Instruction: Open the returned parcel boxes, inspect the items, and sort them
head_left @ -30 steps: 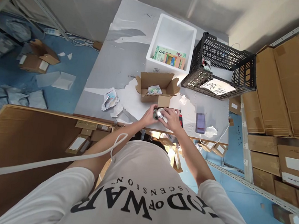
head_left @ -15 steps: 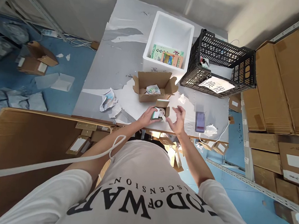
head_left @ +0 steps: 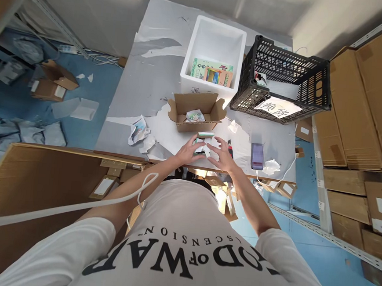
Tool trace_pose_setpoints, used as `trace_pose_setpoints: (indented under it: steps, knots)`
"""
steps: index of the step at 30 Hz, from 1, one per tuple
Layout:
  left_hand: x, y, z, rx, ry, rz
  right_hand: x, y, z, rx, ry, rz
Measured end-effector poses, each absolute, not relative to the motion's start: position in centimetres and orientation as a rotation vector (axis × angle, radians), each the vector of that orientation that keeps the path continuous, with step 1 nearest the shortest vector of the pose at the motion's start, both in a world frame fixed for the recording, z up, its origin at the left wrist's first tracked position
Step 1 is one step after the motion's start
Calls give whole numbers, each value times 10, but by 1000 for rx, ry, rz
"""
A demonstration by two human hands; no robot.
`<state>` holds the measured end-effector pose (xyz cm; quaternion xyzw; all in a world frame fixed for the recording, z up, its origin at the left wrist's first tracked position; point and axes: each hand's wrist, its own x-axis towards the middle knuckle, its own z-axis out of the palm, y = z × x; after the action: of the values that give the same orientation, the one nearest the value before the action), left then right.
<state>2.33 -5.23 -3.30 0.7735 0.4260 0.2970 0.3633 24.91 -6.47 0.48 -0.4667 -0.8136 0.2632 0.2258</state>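
Observation:
At the table's front edge, my left hand [head_left: 187, 151] grips the left side of a small opened box [head_left: 206, 136], its thumb and fingers around it. The box has a green and white lid flap raised at the back, and whitish contents. From the right, my right hand [head_left: 222, 155] pinches a thin white piece [head_left: 214, 147] over the box; whether it is paper or plastic I cannot tell. A red and black object [head_left: 230, 150] shows partly behind my right hand. Just behind stands an open brown carton [head_left: 192, 127] with a crumpled printed paper [head_left: 196, 115] in it.
A white foam bin [head_left: 187, 63] with printed booklets and a black crate [head_left: 283, 57] stand behind. Crumpled paper [head_left: 138, 130] lies left; a phone [head_left: 257, 156] on a white cable lies right. A large carton [head_left: 59, 172] is at my left, shelved boxes [head_left: 362, 103] at right.
My right hand has moved left onto the small box and now pinches the white piece there. The red and black object has come into view beside it. The camera view has shifted slightly.

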Motion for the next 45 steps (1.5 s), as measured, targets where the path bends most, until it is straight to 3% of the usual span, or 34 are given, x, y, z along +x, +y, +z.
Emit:
trace_pose_setpoints:
  steps: [4,9,22,29,36,45]
  knots:
    - [26,-53,-34,1982,1052,814,248,-48,11,-1335,-1869,775]
    - [26,-55,-44,1843,1131,844,236,-33,22,-1198,-2159,933]
    - [30,-54,-55,1819,1164,896,235,-44,8,-1244,-2109,773]
    - [31,-52,-65,1638,1143,1055,234,-50,1,-1189,-2362,712]
    - [26,-47,-60,1616,1112,957,232,-47,-6,-1046,-2587,589]
    - [10,-49,-51,1789,1108,786,215,-49,-18,-1270,-2548,466]
